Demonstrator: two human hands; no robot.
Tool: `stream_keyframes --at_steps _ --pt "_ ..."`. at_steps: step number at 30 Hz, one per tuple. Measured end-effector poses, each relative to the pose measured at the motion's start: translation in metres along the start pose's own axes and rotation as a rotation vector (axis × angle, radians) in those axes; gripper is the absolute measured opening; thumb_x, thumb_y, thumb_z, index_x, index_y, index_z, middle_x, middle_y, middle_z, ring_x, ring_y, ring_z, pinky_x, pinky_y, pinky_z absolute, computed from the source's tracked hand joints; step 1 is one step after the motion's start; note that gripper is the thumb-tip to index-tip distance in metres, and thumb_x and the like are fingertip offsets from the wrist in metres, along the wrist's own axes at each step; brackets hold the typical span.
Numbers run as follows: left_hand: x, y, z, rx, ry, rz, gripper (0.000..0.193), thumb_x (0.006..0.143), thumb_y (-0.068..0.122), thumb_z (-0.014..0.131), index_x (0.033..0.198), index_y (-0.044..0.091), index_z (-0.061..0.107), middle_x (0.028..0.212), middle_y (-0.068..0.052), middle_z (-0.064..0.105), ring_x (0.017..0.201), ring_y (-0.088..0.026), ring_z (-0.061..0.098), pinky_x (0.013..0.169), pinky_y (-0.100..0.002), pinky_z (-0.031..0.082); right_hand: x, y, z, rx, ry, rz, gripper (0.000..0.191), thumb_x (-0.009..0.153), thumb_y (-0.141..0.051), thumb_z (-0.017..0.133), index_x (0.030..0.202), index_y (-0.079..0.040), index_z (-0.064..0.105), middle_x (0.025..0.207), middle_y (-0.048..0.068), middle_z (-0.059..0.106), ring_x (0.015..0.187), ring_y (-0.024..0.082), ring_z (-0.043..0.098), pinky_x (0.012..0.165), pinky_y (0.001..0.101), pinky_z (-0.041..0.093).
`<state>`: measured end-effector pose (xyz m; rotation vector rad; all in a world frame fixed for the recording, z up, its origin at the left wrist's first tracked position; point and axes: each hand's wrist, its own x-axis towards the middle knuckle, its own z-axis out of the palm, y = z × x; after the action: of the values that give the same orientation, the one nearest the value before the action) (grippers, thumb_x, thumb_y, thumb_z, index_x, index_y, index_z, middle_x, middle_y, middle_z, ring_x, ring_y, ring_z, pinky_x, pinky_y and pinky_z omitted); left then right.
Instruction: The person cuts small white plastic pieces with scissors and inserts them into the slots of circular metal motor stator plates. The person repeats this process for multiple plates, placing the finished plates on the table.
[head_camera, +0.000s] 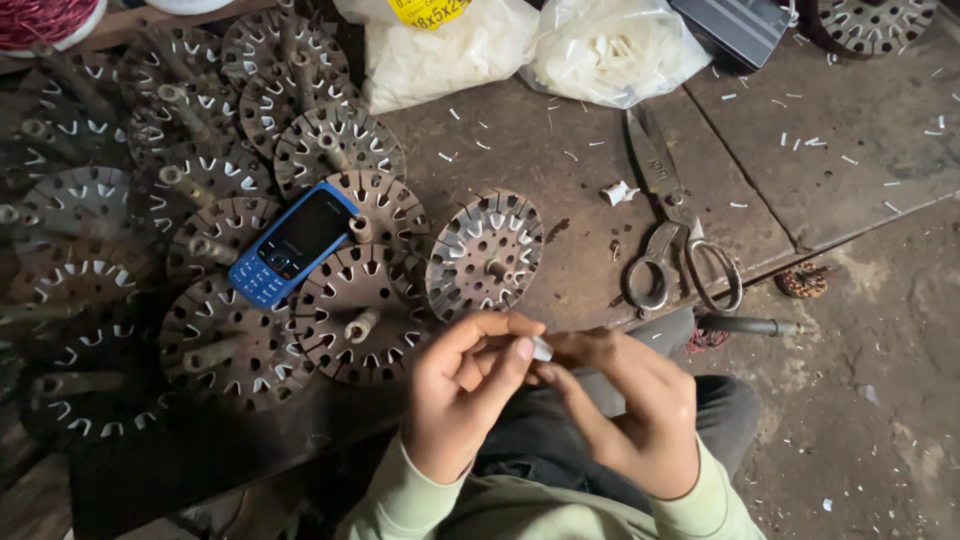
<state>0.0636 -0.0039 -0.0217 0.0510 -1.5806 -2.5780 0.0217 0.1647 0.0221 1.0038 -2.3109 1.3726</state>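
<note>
Pinching a small white slip (541, 348) between both hands, low at six o'clock over the lap, the person works right at the near edge of the desk (590, 250). The left hand (462, 392) has thumb and forefinger closed on the slip's left end; the right hand (640, 415) has its fingers curled in to meet it from the other side, clamped on or just touching the same piece, though the far fingertips are hidden. By my judgement this is the shaping step, the slip being folded or rolled before it goes anywhere, and the next move would call for a steady pinch and a small, exact push, nothing forceful.

Just beyond the hands, at twelve o'clock, one slotted metal disc (485, 255) leans tilted and apart from the rest. Around ten o'clock lies the overlapping heap of discs (200, 200), more than a dozen, too many overlapping to count exactly, with one blue phone (293, 243) resting on top. At one o'clock sits one pair of scissors (672, 225). Farther off, at twelve, two plastic bags (520, 45) of white slips, and loose white bits scattered across the desk.
</note>
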Motion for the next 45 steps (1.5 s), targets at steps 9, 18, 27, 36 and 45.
stream_keyframes --at_steps 9,18,27,36,45 --pt "-0.005 0.005 -0.008 0.243 0.015 0.186 0.014 0.095 0.0 0.071 0.108 -0.006 0.07 0.1 -0.009 0.076 0.084 -0.012 0.074 0.075 -0.024 0.061 -0.003 0.009 0.007 0.163 -0.002 0.087 0.016 0.081 0.008 0.077 0.095 0.006 0.071 0.094 0.013 0.075 0.083 0.02 0.075 0.077 0.0286 0.058" --pt "-0.008 -0.003 -0.019 -0.015 -0.006 0.039 0.015 0.097 0.0 0.069 0.11 -0.004 0.065 0.092 -0.008 0.072 0.075 -0.01 0.066 0.061 -0.024 0.055 0.005 0.007 0.003 0.407 -0.209 0.158 0.027 0.08 0.009 0.077 0.106 0.007 0.07 0.1 0.013 0.075 0.087 0.019 0.075 0.079 0.0293 0.061" --pt "-0.013 -0.001 -0.028 0.016 -0.13 0.007 0.022 0.095 0.003 0.072 0.115 -0.003 0.064 0.097 -0.009 0.071 0.08 -0.011 0.067 0.067 -0.025 0.057 0.008 0.01 0.005 0.365 -0.147 0.138 0.016 0.082 0.007 0.077 0.097 0.004 0.072 0.099 0.013 0.076 0.09 0.021 0.077 0.08 0.0307 0.061" --pt "-0.015 -0.01 -0.038 0.181 0.033 0.069 0.013 0.094 -0.001 0.072 0.106 -0.006 0.07 0.092 -0.009 0.075 0.076 -0.011 0.07 0.069 -0.024 0.058 0.015 0.006 0.015 0.241 -0.177 0.044 0.014 0.083 0.008 0.074 0.096 0.002 0.07 0.094 0.01 0.075 0.086 0.02 0.076 0.078 0.0294 0.059" --pt "-0.018 -0.01 -0.011 0.539 0.334 0.29 0.027 0.095 0.007 0.073 0.119 -0.004 0.068 0.109 -0.015 0.076 0.092 -0.021 0.07 0.083 -0.032 0.057 0.035 0.004 0.021 0.145 -0.196 -0.057 0.018 0.086 0.008 0.071 0.101 0.002 0.062 0.099 0.013 0.071 0.089 0.026 0.075 0.08 0.0318 0.059"
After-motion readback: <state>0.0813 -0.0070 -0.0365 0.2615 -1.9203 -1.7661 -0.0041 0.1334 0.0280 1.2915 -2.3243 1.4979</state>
